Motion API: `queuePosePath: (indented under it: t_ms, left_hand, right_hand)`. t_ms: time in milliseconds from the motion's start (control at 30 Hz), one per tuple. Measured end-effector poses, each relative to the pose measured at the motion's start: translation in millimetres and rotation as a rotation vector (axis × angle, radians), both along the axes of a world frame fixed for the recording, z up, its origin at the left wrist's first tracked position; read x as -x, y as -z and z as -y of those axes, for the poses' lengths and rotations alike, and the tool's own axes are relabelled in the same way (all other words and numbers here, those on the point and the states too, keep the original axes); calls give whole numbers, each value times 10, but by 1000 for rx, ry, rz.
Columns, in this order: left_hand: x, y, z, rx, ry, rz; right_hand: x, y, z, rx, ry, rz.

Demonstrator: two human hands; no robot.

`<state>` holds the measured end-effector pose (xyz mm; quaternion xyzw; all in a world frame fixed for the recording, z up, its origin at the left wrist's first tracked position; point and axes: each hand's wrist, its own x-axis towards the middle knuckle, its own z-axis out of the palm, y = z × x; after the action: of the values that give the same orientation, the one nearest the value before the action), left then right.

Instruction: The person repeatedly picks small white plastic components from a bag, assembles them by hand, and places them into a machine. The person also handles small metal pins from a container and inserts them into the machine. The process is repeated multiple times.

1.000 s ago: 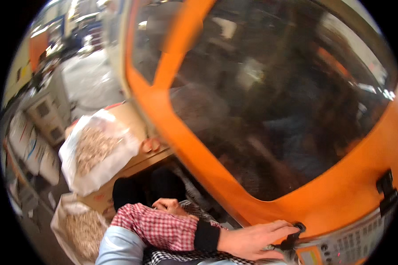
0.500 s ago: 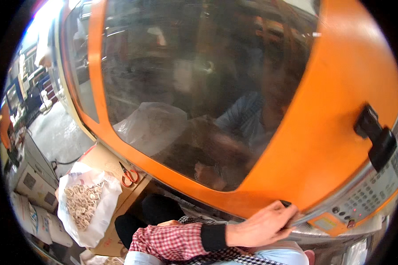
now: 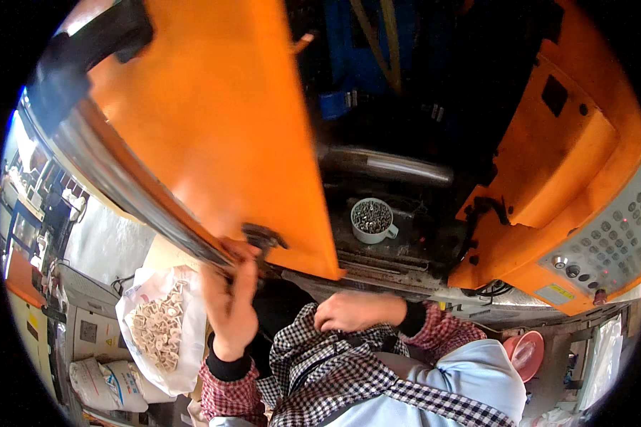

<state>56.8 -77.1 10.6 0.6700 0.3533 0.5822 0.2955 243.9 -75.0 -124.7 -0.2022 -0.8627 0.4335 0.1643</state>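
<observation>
My left hand [image 3: 228,306] reaches up to the lower edge of an orange machine door [image 3: 228,121], its fingers curled at the door's edge beside a black latch [image 3: 263,238]. The hand is partly blurred. Over my lap, my right hand [image 3: 356,311] rests in front of the checked apron [image 3: 335,370] with its fingers curled in; whatever may be inside them is hidden. The door stands aside, leaving a dark machine interior in view. Inside sits a pale mug [image 3: 372,220] filled with small metal pieces, its handle toward the right. Behind it lies a shiny metal bar [image 3: 392,164].
At the lower left stands a white bag [image 3: 160,327] of small beige parts. A control panel [image 3: 598,249] with buttons is on the machine's right side. Low on the right is a red bucket [image 3: 525,356]. Filled sacks [image 3: 110,384] lie at the far left.
The orange door has slid left and opened, showing the inside and the mug. My left hand has moved left with the door's edge. My right hand has come into plain view over my lap.
</observation>
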Motion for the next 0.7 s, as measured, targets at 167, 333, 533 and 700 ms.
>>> queuePosePath:
  t_ms: [167, 333, 533, 700]
  left_hand:
    - [351, 112, -250, -53, -352, 213]
    - [694, 95, -570, -28, -399, 311]
    - [1127, 93, -799, -39, -450, 301]
    - [1364, 97, -877, -39, -462, 250]
  right_hand:
    - [-604, -217, -364, -173, 681, 114]
    - [-1043, 88, -786, -569, 1090, 393]
    - [-907, 40, -886, -559, 1018, 544]
    - [-930, 9, -926, -406, 1002, 439]
